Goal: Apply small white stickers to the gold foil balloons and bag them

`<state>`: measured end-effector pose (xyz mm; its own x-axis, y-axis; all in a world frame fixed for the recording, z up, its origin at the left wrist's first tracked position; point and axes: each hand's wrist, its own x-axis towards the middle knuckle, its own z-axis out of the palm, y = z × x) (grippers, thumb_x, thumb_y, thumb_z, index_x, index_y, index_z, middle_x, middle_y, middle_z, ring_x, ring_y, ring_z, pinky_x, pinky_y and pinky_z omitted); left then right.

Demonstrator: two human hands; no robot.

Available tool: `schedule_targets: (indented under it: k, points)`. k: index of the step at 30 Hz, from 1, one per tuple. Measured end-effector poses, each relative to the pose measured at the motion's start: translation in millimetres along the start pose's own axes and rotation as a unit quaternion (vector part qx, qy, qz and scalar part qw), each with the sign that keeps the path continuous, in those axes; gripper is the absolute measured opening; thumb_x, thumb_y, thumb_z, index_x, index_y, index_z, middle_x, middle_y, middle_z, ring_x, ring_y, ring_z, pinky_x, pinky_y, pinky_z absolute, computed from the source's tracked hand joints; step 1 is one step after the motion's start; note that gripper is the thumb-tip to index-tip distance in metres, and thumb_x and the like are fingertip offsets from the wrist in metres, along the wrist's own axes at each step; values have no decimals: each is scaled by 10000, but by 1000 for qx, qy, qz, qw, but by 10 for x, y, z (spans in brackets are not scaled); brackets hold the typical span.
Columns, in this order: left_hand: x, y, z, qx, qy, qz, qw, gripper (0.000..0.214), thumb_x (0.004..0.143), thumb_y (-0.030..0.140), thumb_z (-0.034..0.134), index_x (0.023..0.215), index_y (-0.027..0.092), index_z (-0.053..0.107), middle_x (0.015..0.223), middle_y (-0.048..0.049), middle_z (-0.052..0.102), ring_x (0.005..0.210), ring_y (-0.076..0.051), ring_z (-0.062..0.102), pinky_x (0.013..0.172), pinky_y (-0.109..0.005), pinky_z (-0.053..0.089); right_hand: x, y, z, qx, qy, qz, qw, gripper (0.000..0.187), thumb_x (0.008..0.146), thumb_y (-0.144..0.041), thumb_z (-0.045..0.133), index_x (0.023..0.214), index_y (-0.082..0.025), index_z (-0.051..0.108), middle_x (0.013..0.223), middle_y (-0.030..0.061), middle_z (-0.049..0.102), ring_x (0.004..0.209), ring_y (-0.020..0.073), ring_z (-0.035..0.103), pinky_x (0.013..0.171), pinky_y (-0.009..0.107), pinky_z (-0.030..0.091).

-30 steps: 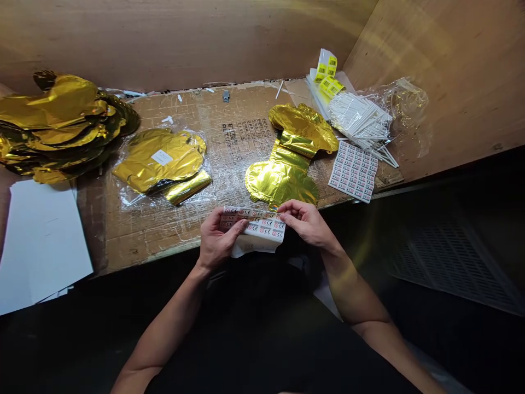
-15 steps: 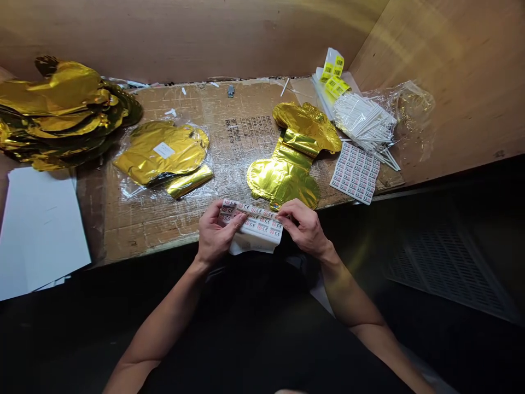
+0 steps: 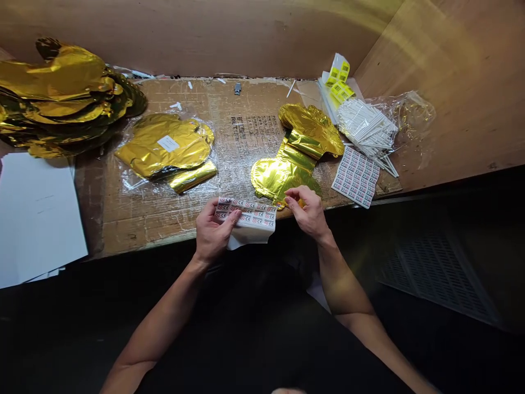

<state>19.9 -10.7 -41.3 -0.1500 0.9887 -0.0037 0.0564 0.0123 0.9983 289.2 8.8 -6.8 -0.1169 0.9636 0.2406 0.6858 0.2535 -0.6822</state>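
My left hand point(image 3: 214, 230) grips a sheet of CE stickers point(image 3: 256, 218) near the table's front edge, thumb on top and fingers beneath. The lower part of the sheet is blank and bends down. To the right, apart from the sheet, my right hand point(image 3: 308, 214) is pinched at the fingertips; what it holds, if anything, is too small to make out. Its fingers are over the near end of a flat gold foil balloon point(image 3: 287, 174), which lies on the cardboard with its middle folded narrow.
At left are a pile of gold foil balloons point(image 3: 65, 104), white sheets point(image 3: 39, 213) and a bagged gold foil balloon point(image 3: 164, 150). At right lie white plastic sticks point(image 3: 365, 123), yellow barcode labels point(image 3: 340, 90) and another sticker sheet point(image 3: 356, 175). Wooden panels point(image 3: 246, 35) stand behind and right.
My right hand has come away from the sticker sheet and moved up and right to the balloon's near edge. My left hand still holds the sheet. The view has shifted slightly.
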Motion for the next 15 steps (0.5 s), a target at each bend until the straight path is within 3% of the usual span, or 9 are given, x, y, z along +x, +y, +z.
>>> schedule_targets:
  k: [4,12,15]
  points:
    - [8,-6,-41,-13,8,-1,1000,367,826,354,884,1091,192,688,939,-35,786,800,-185,760,724,-274,622,47,-62,64,-44,-60,-72,995,188,1052,-321,608,1136,-225,747,1022,74,735,998,241,655,912,427,399]
    - [49,-32,-83,-24,5,-13,1000,363,822,362,882,1077,186,693,922,-27,783,758,-178,750,691,-262,615,-150,-224,190,-87,-42,-127,987,187,1044,-314,625,907,-256,739,866,57,718,852,225,607,900,461,357]
    - [60,-59,-86,-36,0,-21,999,348,823,358,881,1064,191,694,908,-24,784,756,-183,750,687,-266,616,-111,-193,122,-41,-3,-74,996,184,1026,-335,630,886,-245,708,876,60,717,864,232,622,915,456,398]
